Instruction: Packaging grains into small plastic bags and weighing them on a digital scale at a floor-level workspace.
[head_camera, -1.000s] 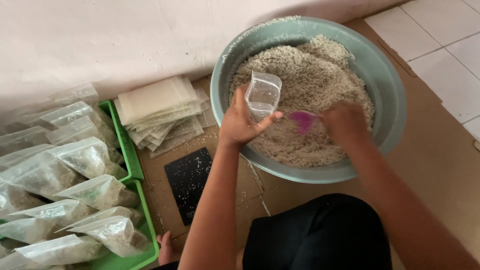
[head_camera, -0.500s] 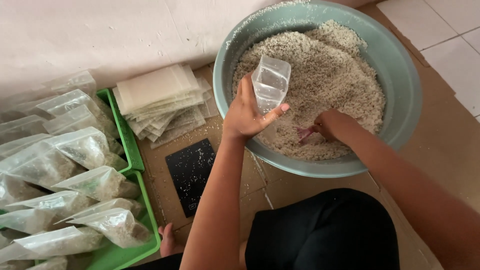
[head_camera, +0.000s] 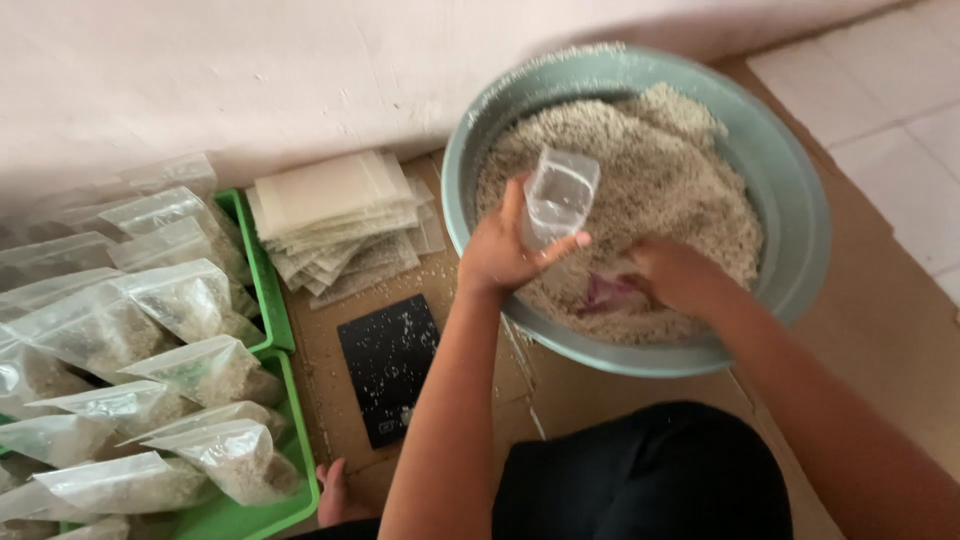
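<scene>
1. The grey-green basin (head_camera: 800, 200) fills the upper right of the frame, its rim close to the wall; brown cardboard (head_camera: 880, 330) lies open at the right.
2. The basin holds pale grain (head_camera: 690, 180). Green trays (head_camera: 262, 300) at the left hold filled bags (head_camera: 210, 370); empty bags (head_camera: 335, 215) and a black scale (head_camera: 390, 365) sit between.
3. The left hand (head_camera: 500, 250) pinches a clear, empty bag (head_camera: 558, 195) upright over the grain, fingers closed on it.
4. The right hand (head_camera: 675, 275) grips a purple scoop (head_camera: 605, 292) dug into the grain.
</scene>
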